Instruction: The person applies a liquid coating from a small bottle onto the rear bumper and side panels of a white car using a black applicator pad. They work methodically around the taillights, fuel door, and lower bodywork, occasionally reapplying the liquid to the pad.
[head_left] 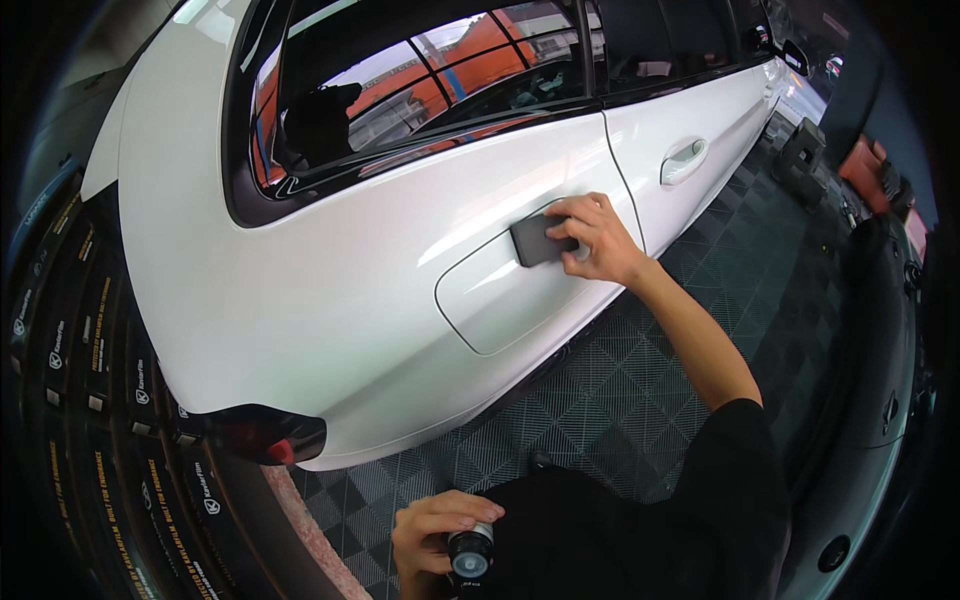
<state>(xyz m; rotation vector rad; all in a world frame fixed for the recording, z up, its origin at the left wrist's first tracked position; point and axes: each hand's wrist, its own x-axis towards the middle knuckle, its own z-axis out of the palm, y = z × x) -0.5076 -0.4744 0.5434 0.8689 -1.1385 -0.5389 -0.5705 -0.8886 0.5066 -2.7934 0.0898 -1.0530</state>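
My right hand (598, 242) grips a dark grey block-shaped applicator pad (538, 241) and holds it against the side of a white car (290, 290). The pad lies over the upper edge of the fuel filler flap (500, 300), whose outline shows as a thin dark line. Low in the picture, close to my body, my left hand (430, 532) is wrapped round a small dark bottle (470, 555). Its translucent round end faces up. The pad's face against the paint is hidden.
The car's tail light (270, 435) is at lower left, its door handle (684, 162) to the right. Stacked black boxes (110, 420) stand at the left. A dark car (860, 480) is along the right. Dark patterned tiles (620, 400) cover the floor. A grey stool-like object (802, 152) stands farther off.
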